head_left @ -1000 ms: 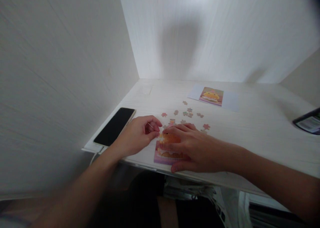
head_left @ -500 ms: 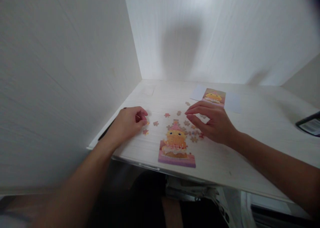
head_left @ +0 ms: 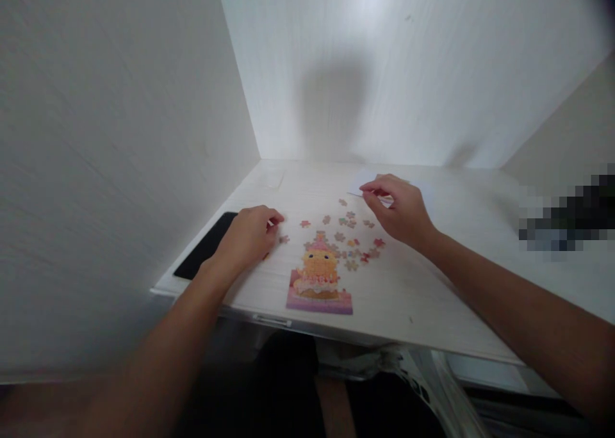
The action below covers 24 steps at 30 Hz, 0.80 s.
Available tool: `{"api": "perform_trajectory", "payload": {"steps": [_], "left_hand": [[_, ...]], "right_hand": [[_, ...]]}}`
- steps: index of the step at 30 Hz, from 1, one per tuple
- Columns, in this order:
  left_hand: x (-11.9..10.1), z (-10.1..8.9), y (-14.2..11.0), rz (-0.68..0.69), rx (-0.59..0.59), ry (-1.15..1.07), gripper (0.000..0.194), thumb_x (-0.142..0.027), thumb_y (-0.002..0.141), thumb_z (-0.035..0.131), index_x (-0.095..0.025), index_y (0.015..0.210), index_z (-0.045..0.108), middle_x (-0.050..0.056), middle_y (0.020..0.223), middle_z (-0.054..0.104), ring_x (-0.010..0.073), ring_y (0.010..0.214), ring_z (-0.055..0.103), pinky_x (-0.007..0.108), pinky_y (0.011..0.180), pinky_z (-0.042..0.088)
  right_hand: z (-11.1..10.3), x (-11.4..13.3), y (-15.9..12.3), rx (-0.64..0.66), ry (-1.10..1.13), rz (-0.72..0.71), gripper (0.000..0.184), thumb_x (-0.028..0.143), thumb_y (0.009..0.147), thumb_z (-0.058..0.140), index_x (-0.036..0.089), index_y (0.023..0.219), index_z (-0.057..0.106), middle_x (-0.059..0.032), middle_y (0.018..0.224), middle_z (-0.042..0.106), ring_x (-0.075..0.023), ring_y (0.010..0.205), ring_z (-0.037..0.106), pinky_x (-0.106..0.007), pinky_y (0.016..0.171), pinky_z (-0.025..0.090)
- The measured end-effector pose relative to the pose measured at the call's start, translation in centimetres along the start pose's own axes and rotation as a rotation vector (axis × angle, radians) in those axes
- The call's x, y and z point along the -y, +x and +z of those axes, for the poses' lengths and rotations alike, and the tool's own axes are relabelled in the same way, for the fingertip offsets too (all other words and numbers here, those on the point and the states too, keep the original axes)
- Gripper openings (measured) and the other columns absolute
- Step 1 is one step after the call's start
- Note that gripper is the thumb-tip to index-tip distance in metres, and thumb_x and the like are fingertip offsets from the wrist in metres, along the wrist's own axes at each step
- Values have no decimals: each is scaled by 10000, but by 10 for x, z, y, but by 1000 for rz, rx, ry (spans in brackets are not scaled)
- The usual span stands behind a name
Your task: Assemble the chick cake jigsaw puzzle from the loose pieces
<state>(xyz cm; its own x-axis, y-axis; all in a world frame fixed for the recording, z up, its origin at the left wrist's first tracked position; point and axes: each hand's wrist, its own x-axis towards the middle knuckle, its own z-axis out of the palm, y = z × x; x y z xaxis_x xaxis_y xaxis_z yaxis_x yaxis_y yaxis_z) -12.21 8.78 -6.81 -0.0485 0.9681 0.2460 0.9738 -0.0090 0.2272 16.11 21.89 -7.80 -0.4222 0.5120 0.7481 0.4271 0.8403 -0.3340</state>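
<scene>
— Resting on the white desk (head_left: 432, 297), the left hand (head_left: 247, 236) lies curled, fingers drawn in toward the thumb. Whether it pinches anything I cannot tell; the fingertips hide it.

— What lies near it?

— A loose puzzle piece (head_left: 284, 239) sits just past its fingertips, to their right, and another piece (head_left: 304, 223) a little further right. A black phone (head_left: 205, 253) lies flat just outside the wrist, partly hidden by the hand.

— And the right hand?

— The right hand (head_left: 401, 210) is raised a little over the far part of the desk, thumb and forefinger pinched on the near edge of a thin white sheet (head_left: 360, 185). The other fingers are curled under.

— Where is the puzzle?

— The partly built puzzle (head_left: 319, 284), a yellow figure on a pink base, lies between the two hands and nearer the person than both, close to the desk's front edge. The scattered pieces (head_left: 353, 249) spread from its top toward the right hand, just left of and below that palm, none touching it as far as I can see.
</scene>
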Motion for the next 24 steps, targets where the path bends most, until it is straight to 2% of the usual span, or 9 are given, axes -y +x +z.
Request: {"api": "perform_trajectory", "payload": {"steps": [3, 6, 9, 13, 18, 24], "left_hand": [[-15, 5, 5, 71, 6, -59, 286, -91, 850, 583, -191, 1075, 728, 38, 1063, 712, 212, 908, 652, 359, 892, 503], [-30, 8, 8, 149, 20, -100, 308, -55, 849, 576, -196, 1082, 720, 29, 1100, 701, 205, 971, 642, 355, 928, 494], [-45, 6, 9, 178, 30, -127, 257, -59, 874, 574, -170, 1055, 719, 46, 1090, 698, 198, 987, 639, 345, 932, 491], [-58, 1, 9, 188, 22, -169, 244, -70, 890, 553, -152, 1051, 716, 65, 1072, 697, 199, 983, 637, 344, 916, 490], [-63, -2, 11, 190, -13, -226, 246, -78, 869, 566, -167, 1045, 712, 54, 1033, 704, 186, 904, 642, 326, 855, 498], [-69, -5, 13, 220, -23, -346, 266, -57, 855, 566, -167, 1043, 718, 40, 1036, 704, 149, 855, 636, 260, 739, 498]], "right_hand": [[0, -15, -1, 165, 23, 62, 221, 226, 901, 541, 159, 1023, 712, -77, 917, 721, -180, 774, 638, -333, 722, 499], [0, -23, -2, 388, 75, 118, 211, 206, 867, 563, 168, 988, 732, -68, 900, 736, -167, 750, 640, -301, 681, 489], [-2, -20, -2, 590, 126, 138, 164, 227, 836, 623, 190, 929, 752, -49, 858, 740, -147, 706, 628, -272, 650, 470], [-8, -8, -2, 788, 224, 87, 201, 271, 813, 680, 206, 988, 755, -26, 856, 740, -126, 681, 622, -249, 637, 463], [-12, 1, -1, 837, 215, 20, 236, 207, 799, 659, 231, 1015, 751, -19, 923, 746, -147, 762, 646, -267, 685, 475], [-12, 1, -1, 855, 173, 50, 314, 157, 786, 621, 231, 1062, 752, -35, 923, 746, -150, 743, 643, -266, 673, 475]]}}
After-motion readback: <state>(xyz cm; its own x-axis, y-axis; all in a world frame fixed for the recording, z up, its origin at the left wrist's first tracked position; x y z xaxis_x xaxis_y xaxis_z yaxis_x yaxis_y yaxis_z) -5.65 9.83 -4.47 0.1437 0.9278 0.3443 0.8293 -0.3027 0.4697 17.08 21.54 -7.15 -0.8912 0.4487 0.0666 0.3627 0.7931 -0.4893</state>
